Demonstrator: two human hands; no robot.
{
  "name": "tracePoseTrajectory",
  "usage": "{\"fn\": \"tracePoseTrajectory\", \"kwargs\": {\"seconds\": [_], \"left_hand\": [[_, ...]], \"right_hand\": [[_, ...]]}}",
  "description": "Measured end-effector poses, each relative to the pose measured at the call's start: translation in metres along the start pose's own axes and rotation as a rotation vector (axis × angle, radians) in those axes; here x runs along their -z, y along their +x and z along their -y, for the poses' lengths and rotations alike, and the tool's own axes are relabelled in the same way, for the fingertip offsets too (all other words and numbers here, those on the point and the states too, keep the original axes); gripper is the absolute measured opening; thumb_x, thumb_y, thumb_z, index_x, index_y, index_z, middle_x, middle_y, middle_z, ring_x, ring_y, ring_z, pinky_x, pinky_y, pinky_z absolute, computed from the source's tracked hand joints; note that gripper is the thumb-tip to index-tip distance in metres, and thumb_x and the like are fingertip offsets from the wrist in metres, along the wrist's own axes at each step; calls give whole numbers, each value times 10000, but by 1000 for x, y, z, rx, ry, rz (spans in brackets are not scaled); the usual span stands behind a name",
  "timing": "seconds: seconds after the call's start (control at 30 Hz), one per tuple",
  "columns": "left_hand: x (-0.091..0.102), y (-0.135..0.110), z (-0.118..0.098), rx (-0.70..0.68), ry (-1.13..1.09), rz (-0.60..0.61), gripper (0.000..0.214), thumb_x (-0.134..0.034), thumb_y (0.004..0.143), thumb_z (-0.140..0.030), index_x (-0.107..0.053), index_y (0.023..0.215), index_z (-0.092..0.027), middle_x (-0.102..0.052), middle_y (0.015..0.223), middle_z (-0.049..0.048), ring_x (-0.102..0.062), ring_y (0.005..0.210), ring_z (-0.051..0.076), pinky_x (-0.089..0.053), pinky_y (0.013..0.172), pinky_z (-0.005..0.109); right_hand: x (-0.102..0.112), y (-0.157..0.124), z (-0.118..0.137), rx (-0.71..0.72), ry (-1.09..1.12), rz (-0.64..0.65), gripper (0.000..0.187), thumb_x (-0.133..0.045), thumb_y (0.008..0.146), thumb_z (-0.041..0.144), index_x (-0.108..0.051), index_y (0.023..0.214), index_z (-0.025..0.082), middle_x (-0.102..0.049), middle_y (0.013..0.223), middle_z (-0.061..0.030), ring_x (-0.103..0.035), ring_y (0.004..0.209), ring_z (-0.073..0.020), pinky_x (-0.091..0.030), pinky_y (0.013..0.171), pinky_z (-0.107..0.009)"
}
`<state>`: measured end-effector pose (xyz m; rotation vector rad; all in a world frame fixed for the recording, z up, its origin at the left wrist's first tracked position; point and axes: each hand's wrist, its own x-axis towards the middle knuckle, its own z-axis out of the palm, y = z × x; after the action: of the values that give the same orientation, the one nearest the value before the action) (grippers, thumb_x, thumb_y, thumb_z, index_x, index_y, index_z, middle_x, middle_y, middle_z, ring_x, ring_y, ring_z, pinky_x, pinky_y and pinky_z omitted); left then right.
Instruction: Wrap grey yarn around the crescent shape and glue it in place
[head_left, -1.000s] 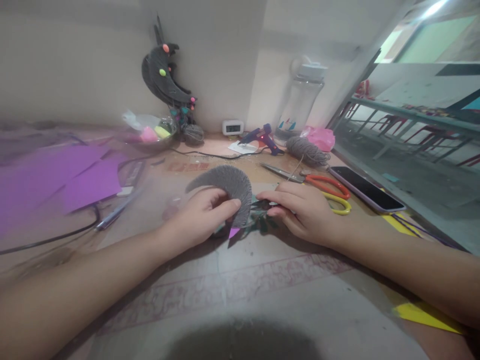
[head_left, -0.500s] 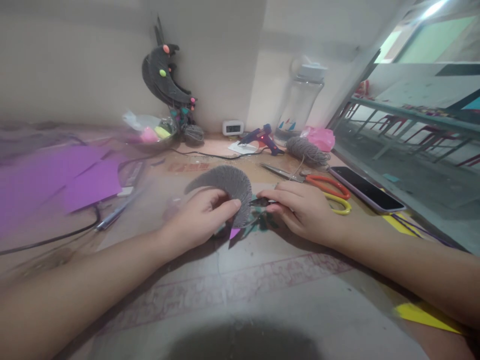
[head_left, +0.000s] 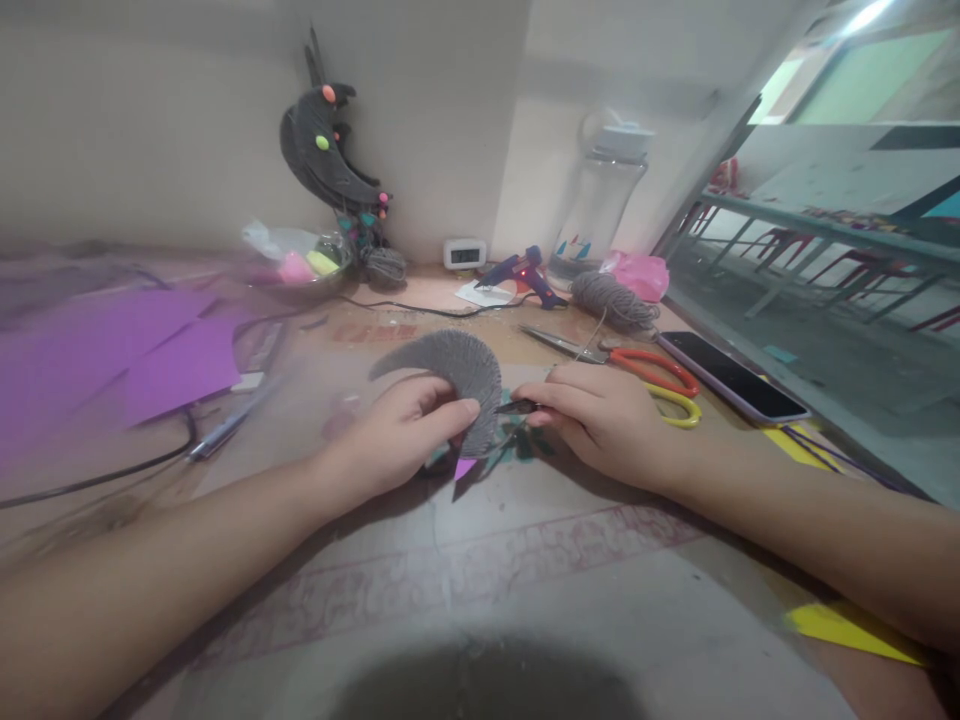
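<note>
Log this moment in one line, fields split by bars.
Left hand: holds grey crescent | right hand: holds small dark tool, tip at crescent's right edge | nearby: scissors, glue gun

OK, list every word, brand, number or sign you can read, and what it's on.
No text is legible.
White digital clock: display too small and blurred to read.
Clear bottle: small coloured shapes, no readable lettering.
Phone: dark screen, nothing readable.

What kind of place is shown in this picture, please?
Probably a craft workspace, judging by the gray crescent in hand, the hot-glue gun and the skein of gray yarn.
</note>
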<state>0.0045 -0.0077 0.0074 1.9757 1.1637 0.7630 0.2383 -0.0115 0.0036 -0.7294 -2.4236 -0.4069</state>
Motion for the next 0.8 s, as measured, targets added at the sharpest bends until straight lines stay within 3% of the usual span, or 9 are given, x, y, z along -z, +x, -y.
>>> {"fn": "tracePoseTrajectory", "kwargs": {"seconds": [0.33, 0.8], "left_hand": [[-2, 3, 5, -40, 36, -39, 361, -506, 858, -402, -551, 580, -177, -530, 582, -24, -518, 582, 134, -375, 530, 239], [-2, 3, 6, -27, -4, -9, 351, -514, 853, -399, -546, 581, -180, -537, 587, -27, -506, 569, 129, -369, 524, 237]], "right_hand": [[2, -3, -1, -73, 95, 44, 302, -430, 995, 298, -661, 1068, 118, -631, 796, -52, -550, 684, -147, -393, 615, -253], [0, -3, -1, -49, 72, 48, 285, -463, 987, 314, -663, 1065, 127, -630, 793, -52, -548, 680, -150, -377, 604, -254]]}}
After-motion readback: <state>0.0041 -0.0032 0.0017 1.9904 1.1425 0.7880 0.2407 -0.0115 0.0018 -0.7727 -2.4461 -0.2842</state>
